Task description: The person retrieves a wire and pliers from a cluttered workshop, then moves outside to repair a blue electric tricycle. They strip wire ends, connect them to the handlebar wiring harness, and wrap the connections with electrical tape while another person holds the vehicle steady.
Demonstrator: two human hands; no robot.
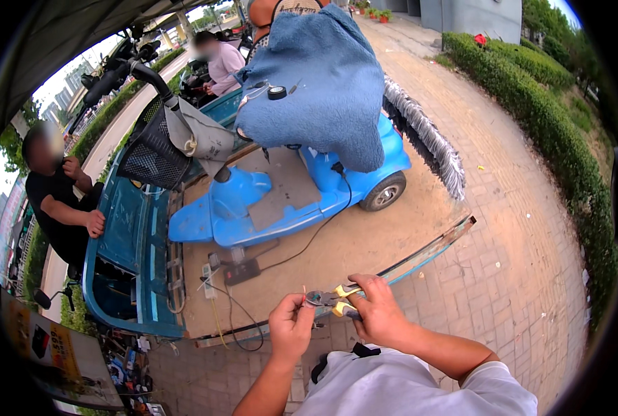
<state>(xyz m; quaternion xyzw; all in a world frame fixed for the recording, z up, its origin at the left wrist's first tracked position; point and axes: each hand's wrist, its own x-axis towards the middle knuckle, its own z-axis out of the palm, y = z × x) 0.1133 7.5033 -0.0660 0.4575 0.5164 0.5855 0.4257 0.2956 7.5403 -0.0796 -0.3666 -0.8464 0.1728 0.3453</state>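
Observation:
My right hand [372,313] grips yellow-handled pliers [341,305], whose metal jaws are beside the fingertips of my left hand [291,324]. My left thumb and forefinger pinch a thin red wire [304,292] at the jaws. Below and left of the scooter lie a black charger box [241,270] with cables and a pale power strip [208,281] on the wooden deck [406,243] of a teal cargo trike. A blue mobility scooter [288,226] stands on that deck, with a blue cloth [309,104] draped over its seat.
A person in black [56,222] holds the trike's teal side panel [125,249]. A person in pink [222,66] is behind. A fluffy grey duster [433,149] leans at the deck's right. A brick pavement [524,263] and hedge [503,59] run along the right.

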